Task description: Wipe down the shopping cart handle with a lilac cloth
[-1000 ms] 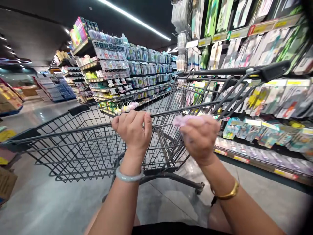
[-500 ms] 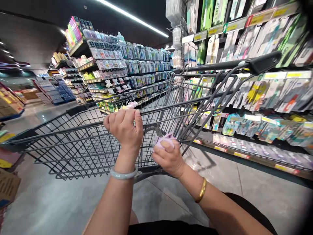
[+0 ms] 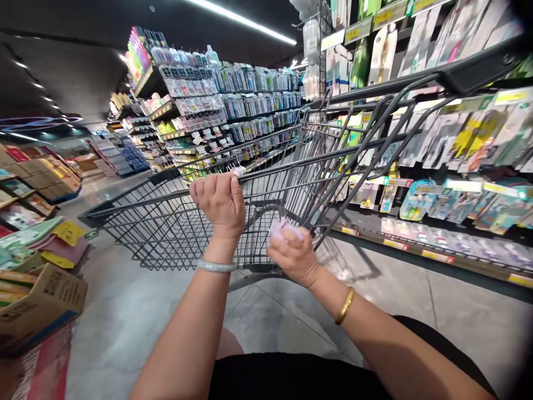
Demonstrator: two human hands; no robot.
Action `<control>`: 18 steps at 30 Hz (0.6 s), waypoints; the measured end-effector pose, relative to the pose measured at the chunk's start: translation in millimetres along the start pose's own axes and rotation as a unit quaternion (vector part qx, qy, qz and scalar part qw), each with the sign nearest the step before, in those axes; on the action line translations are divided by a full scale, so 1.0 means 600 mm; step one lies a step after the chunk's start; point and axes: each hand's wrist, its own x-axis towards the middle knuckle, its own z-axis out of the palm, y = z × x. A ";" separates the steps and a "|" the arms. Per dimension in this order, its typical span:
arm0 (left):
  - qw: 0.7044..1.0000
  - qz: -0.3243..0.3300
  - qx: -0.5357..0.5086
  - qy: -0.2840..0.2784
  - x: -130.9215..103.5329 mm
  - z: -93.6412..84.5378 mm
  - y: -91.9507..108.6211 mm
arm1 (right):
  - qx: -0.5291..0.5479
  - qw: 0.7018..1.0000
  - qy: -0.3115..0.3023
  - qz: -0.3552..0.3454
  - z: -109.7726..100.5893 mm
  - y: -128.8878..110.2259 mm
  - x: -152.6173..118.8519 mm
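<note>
Now left hand (image 3: 219,203) grips cart rim (image 3: 291,166); aisle floor (image 3: 125,311) open.

Grey glossy floor (image 3: 137,311) across bottom. Shelves (image 3: 437,139) w/ hanging packs fill right side; more racks (image 3: 216,116) upper centre. Dark ceiling (image 3: 83,33) at top, strip light (image 3: 241,21). Cardboard boxes (image 3: 39,303) lower left.

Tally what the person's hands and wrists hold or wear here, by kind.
Shopping cart, gripped at the rim by the left hand: 1
Pale pink item, in the right hand: 1
Bracelets, pale and gold: 2
Total: 4
</note>
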 end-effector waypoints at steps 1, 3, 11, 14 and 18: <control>1.000 0.000 -0.014 -0.006 -0.001 -0.001 -0.003 | 0.023 0.999 -0.022 -0.026 0.014 -0.022 -0.015; 0.999 -0.003 -0.037 -0.023 -0.005 -0.007 -0.007 | 0.053 0.996 -0.052 -0.056 0.033 -0.049 -0.032; 0.992 0.021 -0.076 -0.096 -0.048 -0.060 0.024 | -0.039 0.997 0.011 0.063 0.015 0.026 0.037; 0.987 -0.064 -0.082 -0.119 -0.063 -0.053 0.045 | -0.041 0.998 -0.008 0.042 0.029 0.015 0.019; 0.978 -0.139 -0.098 -0.119 -0.089 -0.031 0.058 | 0.033 0.994 -0.084 -0.059 0.068 -0.041 -0.039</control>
